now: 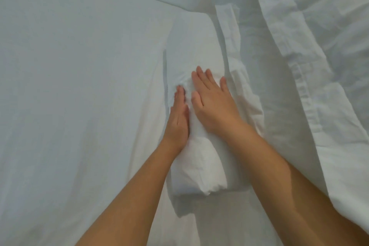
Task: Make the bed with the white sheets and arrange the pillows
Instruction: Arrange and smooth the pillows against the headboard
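Both hands press a white pillow (199,146) lying on the sheet (69,86): left hand (178,120) edge-on, right hand (211,102) flat, fingers spread, gripping nothing, probably smoothing its case.

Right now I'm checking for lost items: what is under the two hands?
Both the left hand and right hand lie flat on a white fabric-wrapped pillow. Anything beneath or inside it is covered.

Bed (69,86) with white sheet.
Rolled white pillow (199,166) lies mid-bed; rumpled white duvet (319,66) heaped just beside it, right.
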